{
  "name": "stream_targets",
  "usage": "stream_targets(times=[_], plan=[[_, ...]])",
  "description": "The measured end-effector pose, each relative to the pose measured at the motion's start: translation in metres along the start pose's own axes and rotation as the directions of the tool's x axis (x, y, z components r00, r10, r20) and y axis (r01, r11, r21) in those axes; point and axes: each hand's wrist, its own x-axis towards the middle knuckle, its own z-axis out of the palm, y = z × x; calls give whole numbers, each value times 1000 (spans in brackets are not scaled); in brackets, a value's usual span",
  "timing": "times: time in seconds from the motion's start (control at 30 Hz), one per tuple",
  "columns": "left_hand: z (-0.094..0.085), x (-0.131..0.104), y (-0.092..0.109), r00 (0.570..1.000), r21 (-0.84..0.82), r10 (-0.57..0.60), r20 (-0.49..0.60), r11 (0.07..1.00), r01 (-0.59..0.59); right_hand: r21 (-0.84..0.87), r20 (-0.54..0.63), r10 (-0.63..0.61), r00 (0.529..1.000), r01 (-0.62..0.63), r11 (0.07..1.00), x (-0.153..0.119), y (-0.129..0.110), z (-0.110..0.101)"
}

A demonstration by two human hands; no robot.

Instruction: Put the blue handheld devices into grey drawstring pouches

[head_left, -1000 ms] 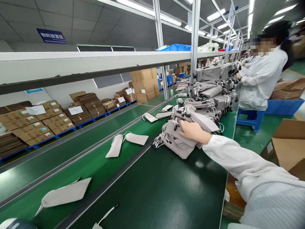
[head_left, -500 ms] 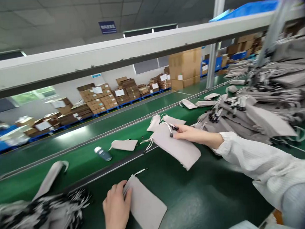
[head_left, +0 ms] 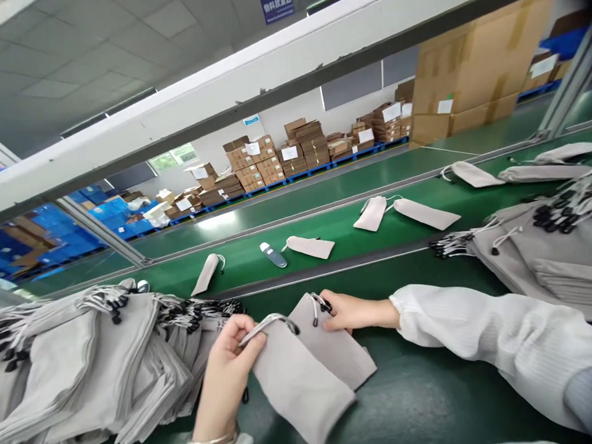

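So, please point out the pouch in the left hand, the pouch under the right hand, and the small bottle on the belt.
Left-hand pouch (head_left: 301, 384), head view, middle of its grey cloth.
Right-hand pouch (head_left: 337, 350), head view, bare cloth below the fingers.
Small bottle (head_left: 272, 254), head view, middle of its body.

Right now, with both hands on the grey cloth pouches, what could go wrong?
1. The left hand pinches only the mouth edge of the front grey cloth drawstring pouch, so it may slip free.
2. That pouch overlaps the second grey pouch under the right hand; their cords might tangle.
3. The big grey pouch pile lies close and could slide in.
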Motion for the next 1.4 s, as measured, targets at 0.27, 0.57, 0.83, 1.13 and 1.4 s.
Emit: stream_targets(times=[0.27,0.57,0.83,1.13,1.4], plan=[[76,10,-39,991,349,132,-14,930,-119,-304,297,125,947,-30,952,-14,-33,-37],[62,6,-50,969,527,244,-40,829,-187,-674,-229,-142,963,-51,737,120,-75,-75],[59,5,-48,969,632,245,-34,757,-169,-573,-372,-60,926,-179,800,190,-67,-71],[49,3,-28,982,246,172,77,951,-186,-103,-329,-272,904,252,962,119,-61,-46],[52,2,-5,974,7,224,37,975,-224,172,-36,-430,902,429,887,52,-66,-18]])
